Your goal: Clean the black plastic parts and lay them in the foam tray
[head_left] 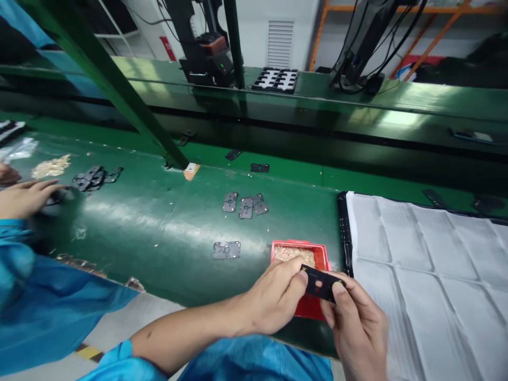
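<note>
Between both my hands is a flat black plastic plate (322, 284) with a small cutout near its middle. My left hand (280, 293) pinches its left end, and my right hand (355, 317) grips its right end with the thumb on top. Just beneath and behind the plate stands a red bin (320, 254) holding many small pale pieces (291, 254). My fingers hide part of the bin. A similar dark plate (227, 250) lies flat on the green bench (186, 227) to the left of my hands, with three more plates (245, 207) grouped farther back.
At the right is a black tray (344, 233) covered by white sheeting (420, 264). A co-worker's hand (27, 197) is at the left beside dark plates (92, 178) and a pale heap (51, 166). A green post (130, 100) slants down to the bench. Loose plates (260, 168) lie farther back.
</note>
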`<state>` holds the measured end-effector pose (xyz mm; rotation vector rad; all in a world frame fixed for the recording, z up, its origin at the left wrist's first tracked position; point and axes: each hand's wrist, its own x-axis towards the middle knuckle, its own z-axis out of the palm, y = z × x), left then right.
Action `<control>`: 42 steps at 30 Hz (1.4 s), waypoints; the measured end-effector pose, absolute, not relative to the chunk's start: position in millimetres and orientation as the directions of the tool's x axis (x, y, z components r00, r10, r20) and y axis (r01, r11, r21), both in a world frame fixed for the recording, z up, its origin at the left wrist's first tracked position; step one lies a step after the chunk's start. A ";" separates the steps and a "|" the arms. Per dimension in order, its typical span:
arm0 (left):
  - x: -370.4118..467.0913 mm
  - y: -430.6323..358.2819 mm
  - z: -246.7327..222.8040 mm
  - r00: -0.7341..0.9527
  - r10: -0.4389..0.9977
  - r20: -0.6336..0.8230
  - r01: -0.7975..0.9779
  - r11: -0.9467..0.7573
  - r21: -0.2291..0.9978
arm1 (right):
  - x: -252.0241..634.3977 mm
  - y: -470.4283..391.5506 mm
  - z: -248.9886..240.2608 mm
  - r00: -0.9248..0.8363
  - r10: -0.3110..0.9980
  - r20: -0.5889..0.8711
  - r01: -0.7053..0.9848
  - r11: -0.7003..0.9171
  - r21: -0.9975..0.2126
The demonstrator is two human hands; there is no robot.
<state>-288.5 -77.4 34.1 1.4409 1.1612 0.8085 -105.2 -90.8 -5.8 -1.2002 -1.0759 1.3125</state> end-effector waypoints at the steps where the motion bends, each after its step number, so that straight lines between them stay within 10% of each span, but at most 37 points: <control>1: -287.6 -78.2 32.5 0.278 0.956 -0.096 0.213 0.036 0.976 | -106.6 -90.8 -5.1 0.006 0.998 -0.063 -0.102 -0.063 -0.993; 36: -279.2 -88.9 36.4 0.113 0.975 -0.193 -0.064 0.201 0.978 | -119.6 -110.4 17.5 -0.020 0.973 0.231 0.240 0.229 -0.943; 42: -281.7 -93.1 38.0 0.153 0.954 -0.256 -0.094 0.272 0.958 | -107.6 -102.3 17.0 -0.080 0.996 0.028 0.108 0.037 -0.993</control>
